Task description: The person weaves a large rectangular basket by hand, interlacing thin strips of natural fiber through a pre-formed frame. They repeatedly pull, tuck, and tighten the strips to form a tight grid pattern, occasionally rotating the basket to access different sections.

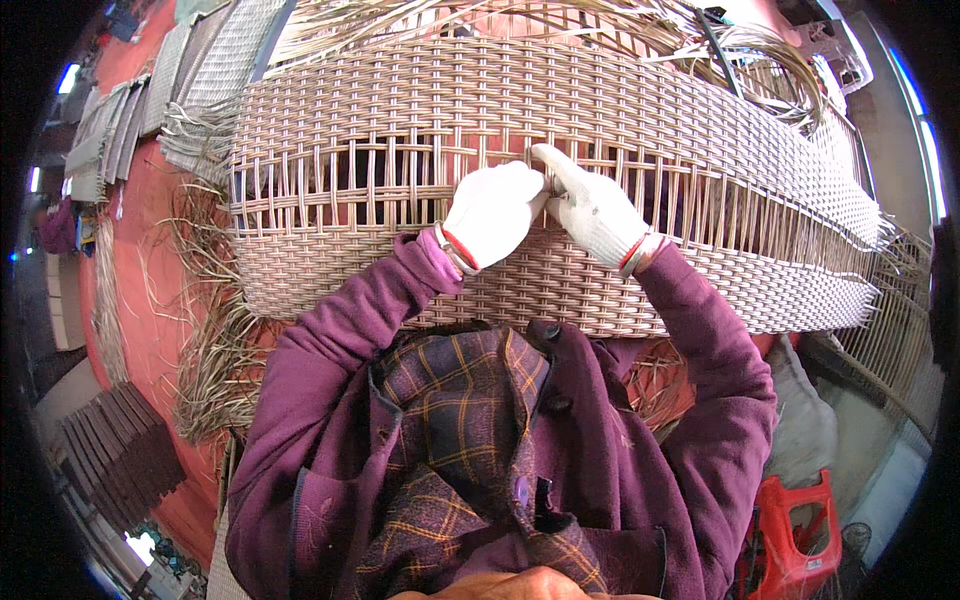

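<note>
The woven panel, in beige-brown strips, lies across the person's front, under and around both hands. An open band runs along it between two tightly woven areas, with spaced strands crossing the gaps.

The white-gloved left hand is curled, back upward, over the middle of the panel's open band. The white-gloved right hand is just beside it on the panel's same band, partly curled, forefinger raised and bent toward the left. The fingertips of both meet at the strands; whether either grips one cannot be told.

The left fingers are largely hidden behind that hand's own back. The panel's near edge is partly covered by the purple sleeves. Beyond the panel's far edge, loose strips tangle and run out of view at the top. Left of the panel, grey woven pieces are partly cut off. To the panel's near right, a red stool is partly obscured by a sleeve.
</note>
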`<state>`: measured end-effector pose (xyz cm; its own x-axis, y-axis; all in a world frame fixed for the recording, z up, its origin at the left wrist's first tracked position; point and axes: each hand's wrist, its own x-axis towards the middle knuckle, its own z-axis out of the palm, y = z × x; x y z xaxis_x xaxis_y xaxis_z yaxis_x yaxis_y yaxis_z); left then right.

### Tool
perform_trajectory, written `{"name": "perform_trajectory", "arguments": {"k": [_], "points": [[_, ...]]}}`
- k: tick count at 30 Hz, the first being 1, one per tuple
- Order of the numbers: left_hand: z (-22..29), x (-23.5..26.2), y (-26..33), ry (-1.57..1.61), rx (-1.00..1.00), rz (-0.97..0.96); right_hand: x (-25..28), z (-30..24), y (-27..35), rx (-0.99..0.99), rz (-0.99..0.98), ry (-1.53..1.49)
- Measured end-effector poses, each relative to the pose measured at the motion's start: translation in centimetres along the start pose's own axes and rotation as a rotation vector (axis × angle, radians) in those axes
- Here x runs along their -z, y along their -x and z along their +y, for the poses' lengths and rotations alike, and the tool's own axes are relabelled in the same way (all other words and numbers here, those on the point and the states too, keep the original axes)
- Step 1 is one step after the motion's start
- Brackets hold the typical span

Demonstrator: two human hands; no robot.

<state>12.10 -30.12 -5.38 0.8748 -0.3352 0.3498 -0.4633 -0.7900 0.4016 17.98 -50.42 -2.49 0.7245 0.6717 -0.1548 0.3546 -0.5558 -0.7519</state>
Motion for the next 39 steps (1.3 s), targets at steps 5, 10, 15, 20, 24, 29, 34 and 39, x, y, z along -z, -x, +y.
{"name": "perform_trajectory", "arguments": {"k": [5, 10, 15, 20, 24, 29, 34, 39], "points": [[1.3, 2.2, 0.5, 0.121, -0.045, 0.176, 2.0, -1.7, 0.4, -0.024, -0.019, -0.027], [3.3, 3.8, -1.7, 0.531, 0.077, 0.102, 4.8, -4.6, 4.1, -0.058, 0.173, -0.434], [3.5, 3.2, -3.7, 0.620, 0.091, -0.051, 5.9, -3.1, 6.3, -0.200, 0.260, -0.268], [4.0, -0.4, -3.2, -0.211, -0.054, -0.144, 3.4, 1.3, 5.5, -0.272, 0.172, -0.159], [4.0, -3.1, -3.3, 0.011, 0.056, -0.118, 2.7, 3.3, 4.2, -0.110, 0.229, -0.124], [2.7, -3.1, -2.7, 0.114, 0.028, -0.132, 4.0, 2.8, 4.4, -0.147, 0.164, -0.456], [2.6, -2.9, -1.9, 0.068, -0.127, -0.028, 4.2, 2.1, 5.5, -0.254, 0.076, -0.843], [3.2, -2.6, -1.8, 0.036, 0.022, -0.155, 2.8, 2.3, 3.9, -0.153, -0.009, -0.503]]}}
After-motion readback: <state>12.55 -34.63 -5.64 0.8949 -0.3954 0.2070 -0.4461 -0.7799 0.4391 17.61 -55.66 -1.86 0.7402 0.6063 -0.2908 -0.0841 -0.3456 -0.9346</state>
